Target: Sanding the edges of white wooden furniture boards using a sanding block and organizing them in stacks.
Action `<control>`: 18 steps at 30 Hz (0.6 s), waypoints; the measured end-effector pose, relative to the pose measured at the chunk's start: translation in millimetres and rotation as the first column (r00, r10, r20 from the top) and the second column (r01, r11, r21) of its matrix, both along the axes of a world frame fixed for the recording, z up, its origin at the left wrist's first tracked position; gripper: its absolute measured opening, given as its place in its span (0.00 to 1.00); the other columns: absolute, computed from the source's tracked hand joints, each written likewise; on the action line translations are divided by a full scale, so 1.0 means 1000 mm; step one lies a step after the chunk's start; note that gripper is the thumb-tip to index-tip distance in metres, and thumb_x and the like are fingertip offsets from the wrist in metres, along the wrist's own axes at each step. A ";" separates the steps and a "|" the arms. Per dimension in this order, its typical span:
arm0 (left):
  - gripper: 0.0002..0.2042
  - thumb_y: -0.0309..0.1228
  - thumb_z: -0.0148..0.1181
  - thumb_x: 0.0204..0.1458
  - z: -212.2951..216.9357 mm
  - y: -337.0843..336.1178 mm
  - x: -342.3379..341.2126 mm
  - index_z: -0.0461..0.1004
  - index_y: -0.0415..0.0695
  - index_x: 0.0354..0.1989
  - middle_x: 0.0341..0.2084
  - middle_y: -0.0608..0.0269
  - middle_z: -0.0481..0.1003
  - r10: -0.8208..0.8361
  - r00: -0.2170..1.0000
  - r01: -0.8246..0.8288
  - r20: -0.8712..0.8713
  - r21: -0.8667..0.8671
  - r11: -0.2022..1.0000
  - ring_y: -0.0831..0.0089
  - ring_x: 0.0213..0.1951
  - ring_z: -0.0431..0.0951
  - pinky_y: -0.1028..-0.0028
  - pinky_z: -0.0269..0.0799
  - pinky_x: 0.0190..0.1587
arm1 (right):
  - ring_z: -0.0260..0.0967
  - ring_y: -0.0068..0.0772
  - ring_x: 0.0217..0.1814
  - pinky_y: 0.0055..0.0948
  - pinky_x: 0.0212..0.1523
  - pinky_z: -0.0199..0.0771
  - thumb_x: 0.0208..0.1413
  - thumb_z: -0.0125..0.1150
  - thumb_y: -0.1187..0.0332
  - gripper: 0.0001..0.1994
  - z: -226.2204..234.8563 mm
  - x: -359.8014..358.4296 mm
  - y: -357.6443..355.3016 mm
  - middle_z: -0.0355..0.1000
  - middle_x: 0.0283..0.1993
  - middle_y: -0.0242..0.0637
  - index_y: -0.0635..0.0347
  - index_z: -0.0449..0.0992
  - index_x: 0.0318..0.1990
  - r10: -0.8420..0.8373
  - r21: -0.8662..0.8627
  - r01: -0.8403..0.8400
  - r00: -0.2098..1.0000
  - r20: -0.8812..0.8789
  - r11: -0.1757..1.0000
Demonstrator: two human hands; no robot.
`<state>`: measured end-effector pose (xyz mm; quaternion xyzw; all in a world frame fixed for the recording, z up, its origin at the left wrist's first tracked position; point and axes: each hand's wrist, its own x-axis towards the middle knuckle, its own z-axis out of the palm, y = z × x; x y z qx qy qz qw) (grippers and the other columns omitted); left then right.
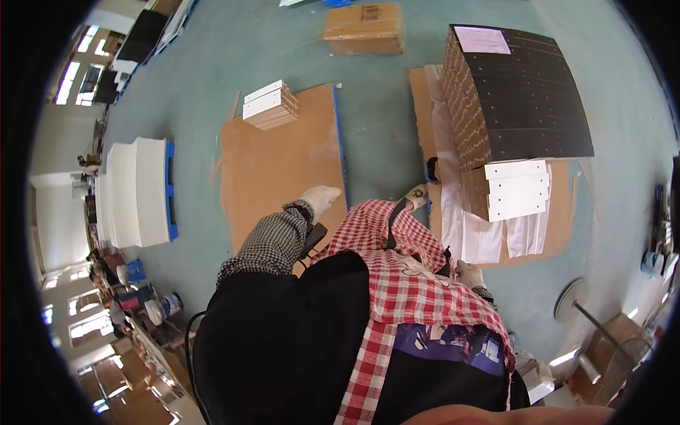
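Observation:
My left hand point(323, 200), in a white glove, hangs over the near right part of a brown cardboard sheet point(283, 159). Its back faces up, so its fingers cannot be made out. On that sheet's far edge stands a small stack of white panels point(270, 106). My right hand point(468, 274), also gloved, is low beside my checked apron point(414, 287), its fingers partly hidden. Nearest to it is white wrapping sheet point(482, 239) under a stack of white panels point(517, 190). Behind these rises a tall stack of black-topped panels point(535, 99) with a pale paper on top.
A taped cardboard box point(365, 30) sits on the green floor ahead. White stacked pieces point(134, 191) stand on a blue pallet point(171, 191) at the left. To the right is a round base with a pole point(571, 300). My shoe point(416, 196) is between the two cardboard sheets.

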<state>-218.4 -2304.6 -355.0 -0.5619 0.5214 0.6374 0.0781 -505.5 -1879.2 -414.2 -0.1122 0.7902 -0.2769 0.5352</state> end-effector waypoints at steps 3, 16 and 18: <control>0.12 0.41 0.51 0.56 -0.029 0.014 0.072 0.63 0.49 0.24 0.18 0.73 0.58 0.111 0.992 -0.111 0.055 -0.016 0.994 0.78 0.21 0.58 0.72 0.53 0.25 | 0.58 0.27 0.15 0.31 0.16 0.60 0.56 0.54 0.56 0.14 0.008 -0.013 -0.030 0.62 0.18 0.31 0.60 0.71 0.31 -0.226 0.082 0.216 0.965 0.136 0.973; 0.06 0.36 0.46 0.59 -0.037 0.001 0.220 0.65 0.52 0.30 0.17 0.70 0.62 -0.076 0.990 0.101 0.120 -0.217 0.971 0.74 0.18 0.61 0.72 0.56 0.19 | 0.60 0.25 0.17 0.28 0.18 0.63 0.58 0.55 0.59 0.11 0.196 0.047 -0.336 0.62 0.21 0.29 0.57 0.66 0.33 0.193 -0.024 -0.191 0.975 0.112 0.981; 0.07 0.36 0.46 0.59 -0.025 -0.023 0.213 0.64 0.51 0.30 0.17 0.70 0.62 -0.244 0.929 0.348 0.278 -0.439 0.828 0.74 0.18 0.61 0.71 0.56 0.19 | 0.56 0.24 0.16 0.29 0.16 0.56 0.59 0.53 0.62 0.09 0.202 0.038 -0.391 0.59 0.21 0.28 0.56 0.66 0.32 0.260 -0.079 -0.255 0.964 0.062 0.964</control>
